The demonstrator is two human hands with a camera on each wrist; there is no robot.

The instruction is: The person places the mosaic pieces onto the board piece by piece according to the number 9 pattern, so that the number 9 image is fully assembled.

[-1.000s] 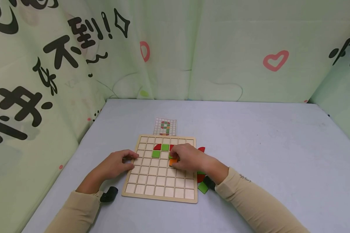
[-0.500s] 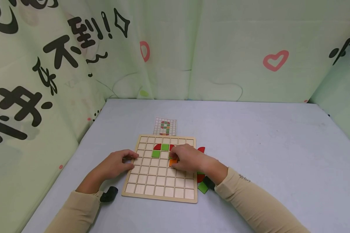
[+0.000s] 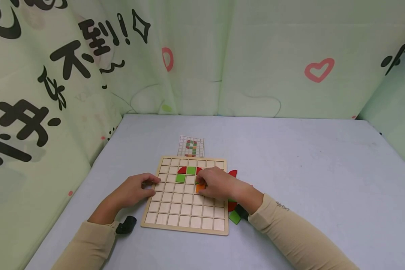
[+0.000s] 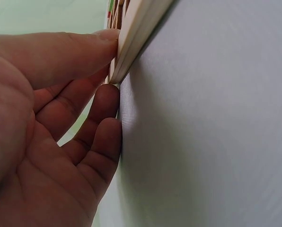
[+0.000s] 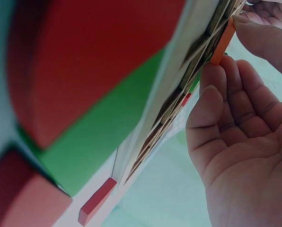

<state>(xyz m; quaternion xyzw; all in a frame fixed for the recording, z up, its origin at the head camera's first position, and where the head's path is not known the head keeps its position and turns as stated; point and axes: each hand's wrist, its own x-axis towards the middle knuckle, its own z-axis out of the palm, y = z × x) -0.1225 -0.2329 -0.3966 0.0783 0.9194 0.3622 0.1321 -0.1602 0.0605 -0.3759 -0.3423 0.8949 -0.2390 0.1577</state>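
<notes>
My right hand (image 3: 219,183) pinches an orange square tile (image 3: 200,187) over the wooden grid board (image 3: 185,208). In the right wrist view the orange tile (image 5: 224,42) sits between thumb and fingertips, tilted against the board's cells. Beside it on the board lie green squares (image 3: 180,178) and red rounded pieces (image 3: 182,170); another red and a green one are partly hidden by the right hand. My left hand (image 3: 133,189) touches the board's left edge. Up close, the left thumb (image 4: 65,54) meets the wooden rim (image 4: 136,38), the fingers loosely bent.
A small printed grid card (image 3: 197,147) with a coloured pattern lies behind the board. Loose red pieces (image 3: 233,173) and a green square (image 3: 235,217) lie along the board's right side, partly under the right arm. A patterned curtain (image 3: 273,56) surrounds the white table (image 3: 307,168).
</notes>
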